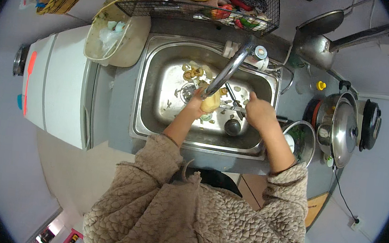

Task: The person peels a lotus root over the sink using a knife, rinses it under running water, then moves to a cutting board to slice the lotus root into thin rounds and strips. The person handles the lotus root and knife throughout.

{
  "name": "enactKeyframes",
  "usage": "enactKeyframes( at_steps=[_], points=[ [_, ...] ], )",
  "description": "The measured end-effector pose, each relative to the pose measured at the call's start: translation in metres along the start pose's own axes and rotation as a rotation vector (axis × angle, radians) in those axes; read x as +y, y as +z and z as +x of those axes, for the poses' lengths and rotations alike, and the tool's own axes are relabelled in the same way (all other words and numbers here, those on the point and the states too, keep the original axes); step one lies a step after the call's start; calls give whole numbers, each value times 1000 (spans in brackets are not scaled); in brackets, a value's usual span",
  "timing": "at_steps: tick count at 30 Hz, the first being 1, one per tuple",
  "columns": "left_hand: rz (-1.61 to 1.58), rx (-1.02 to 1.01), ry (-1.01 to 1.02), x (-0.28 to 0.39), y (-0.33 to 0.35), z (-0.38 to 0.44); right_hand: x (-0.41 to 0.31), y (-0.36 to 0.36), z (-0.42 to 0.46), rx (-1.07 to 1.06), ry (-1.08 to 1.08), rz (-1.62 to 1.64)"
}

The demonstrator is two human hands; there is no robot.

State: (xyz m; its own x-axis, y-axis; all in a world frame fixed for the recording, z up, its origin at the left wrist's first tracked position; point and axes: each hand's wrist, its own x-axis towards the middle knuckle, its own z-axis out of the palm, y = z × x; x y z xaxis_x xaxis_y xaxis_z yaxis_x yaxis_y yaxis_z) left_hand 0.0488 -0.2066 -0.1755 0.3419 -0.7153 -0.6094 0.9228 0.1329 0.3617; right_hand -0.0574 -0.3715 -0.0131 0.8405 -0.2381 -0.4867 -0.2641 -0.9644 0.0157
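Observation:
My left hand (pixel 195 104) holds a pale yellow peeled potato (pixel 211 103) over the sink, just under the faucet spout (pixel 230 68), which partly hides it. My right hand (pixel 260 113) is closed around a knife, its handle hidden in the fist. The knife's blade (pixel 232 108) points left, its tip close to the potato; whether they touch I cannot tell. Beneath lies the stainless steel sink (pixel 166 125), strewn with peelings (pixel 206 71) and several brown-rimmed mushroom-like pieces (pixel 187 75). A dark-handled tool (pixel 230 92) and a small round dark cup (pixel 232 127) also rest there.
A plastic bin (pixel 132 41) with a bag inside stands left of the sink, near a white refrigerator (pixel 66 84). Behind hangs a wire basket (pixel 198 13) of vegetables. To the right are a metal bowl (pixel 314 140) with greens and a lidded pot (pixel 344 130).

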Motion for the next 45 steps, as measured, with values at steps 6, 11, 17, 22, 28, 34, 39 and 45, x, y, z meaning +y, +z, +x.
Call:
enactKeyframes(
  at_steps=[6, 11, 17, 22, 28, 34, 39, 45],
  points=[
    [-145, -35, 40, 15, -40, -88, -26, -93, 22, -4, -151, -74],
    [-352, -81, 62, 0, -54, -136, -16, -98, 64, -39, -243, -55],
    [-419, -339, 79, -9, -65, -144, -25, -69, 39, 54, -51, -24],
    [-538, -313, -118, 22, -33, -162, -56, -35, -32, 88, 137, 162],
    [-272, -223, -173, 39, -54, -155, -101, 34, -100, 61, 460, 362],
    [174, -21, -315, 72, -83, -124, -143, 68, -148, 141, 546, 553],
    [929, -18, -196, 82, -52, -119, -166, 76, -176, 355, 630, 697],
    [1154, -313, 76, 33, 35, -97, -177, 98, -251, 601, 750, 882]
  ],
)
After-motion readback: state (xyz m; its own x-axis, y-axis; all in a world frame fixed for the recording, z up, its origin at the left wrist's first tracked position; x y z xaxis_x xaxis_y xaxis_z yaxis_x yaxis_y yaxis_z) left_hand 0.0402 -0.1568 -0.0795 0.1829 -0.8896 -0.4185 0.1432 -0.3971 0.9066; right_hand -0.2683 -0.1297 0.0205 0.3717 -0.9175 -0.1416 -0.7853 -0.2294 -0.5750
